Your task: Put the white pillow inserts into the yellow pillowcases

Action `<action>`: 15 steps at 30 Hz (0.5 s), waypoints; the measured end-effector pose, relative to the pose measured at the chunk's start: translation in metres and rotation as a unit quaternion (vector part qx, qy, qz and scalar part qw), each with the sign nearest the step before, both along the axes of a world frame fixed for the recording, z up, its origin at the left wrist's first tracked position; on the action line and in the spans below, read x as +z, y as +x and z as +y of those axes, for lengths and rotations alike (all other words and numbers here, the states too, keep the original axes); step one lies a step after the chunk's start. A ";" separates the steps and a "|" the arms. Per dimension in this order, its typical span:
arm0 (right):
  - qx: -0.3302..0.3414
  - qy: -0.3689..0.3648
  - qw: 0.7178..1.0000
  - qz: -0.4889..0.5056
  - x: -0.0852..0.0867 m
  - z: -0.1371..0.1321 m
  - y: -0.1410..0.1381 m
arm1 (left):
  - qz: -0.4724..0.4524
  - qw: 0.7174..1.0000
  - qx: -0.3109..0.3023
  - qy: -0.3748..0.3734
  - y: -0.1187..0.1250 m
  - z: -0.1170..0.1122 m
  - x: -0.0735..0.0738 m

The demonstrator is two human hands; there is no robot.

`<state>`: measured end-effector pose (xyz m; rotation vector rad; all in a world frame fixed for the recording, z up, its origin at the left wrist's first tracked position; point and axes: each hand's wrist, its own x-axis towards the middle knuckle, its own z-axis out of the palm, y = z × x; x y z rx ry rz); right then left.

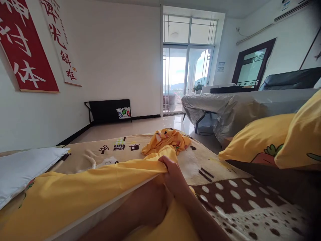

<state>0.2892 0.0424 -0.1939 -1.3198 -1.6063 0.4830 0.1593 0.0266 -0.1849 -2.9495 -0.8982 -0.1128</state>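
Observation:
A yellow pillowcase (pixel 100 177) with a pale inner edge stretches across the bed in front of me, a bit of carrot print showing at its left end. My right hand (pixel 173 173) pinches its upper edge between thumb and fingers. Just below and left, my left hand (pixel 150 202) is closed in a fist under that raised edge, against the yellow cloth; its fingertips are mostly hidden. Beyond both hands lies a crumpled heap of yellow printed cloth (pixel 167 140). To the left rests a plain white pillow (pixel 30 167).
A beige and brown patterned blanket (pixel 233 190) covers the bed. Yellow carrot-print pillows (pixel 263 137) are at the right. Past the bed stand a plastic-covered table (pixel 213 103) and, against the wall, a folded black item (pixel 107 112). Glass sliding doors (pixel 187 77) are at the back.

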 end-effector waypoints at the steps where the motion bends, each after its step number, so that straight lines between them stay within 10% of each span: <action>1: 0.006 0.006 1.000 0.010 -0.002 0.001 0.000 | 0.003 1.000 0.000 -0.001 0.001 -0.001 0.002; 15: 0.060 -0.046 0.991 -0.110 -0.008 0.008 0.016 | 0.074 0.997 -0.007 0.039 0.005 -0.009 0.002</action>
